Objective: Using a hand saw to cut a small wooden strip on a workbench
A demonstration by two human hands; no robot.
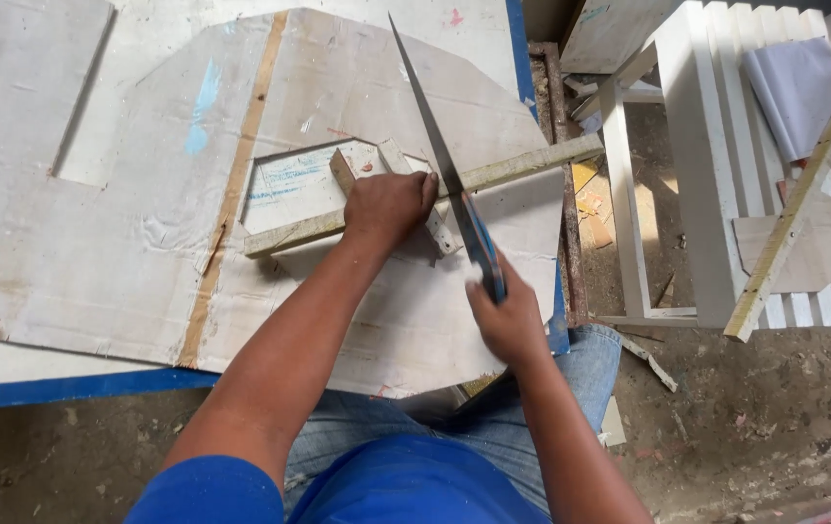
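My left hand presses down on a long, pale wooden strip that lies slanted across a sheet of worn plywood. My right hand grips the blue handle of a hand saw. The saw's blade runs up and away from me and crosses the strip just right of my left fingers. Two short wood offcuts lie beside my left hand, partly hidden by it.
The plywood rests on a blue-edged board. A white slatted wooden frame stands at the right, with another wooden strip and a cut plywood piece on it. Dirt floor with wood scraps lies below.
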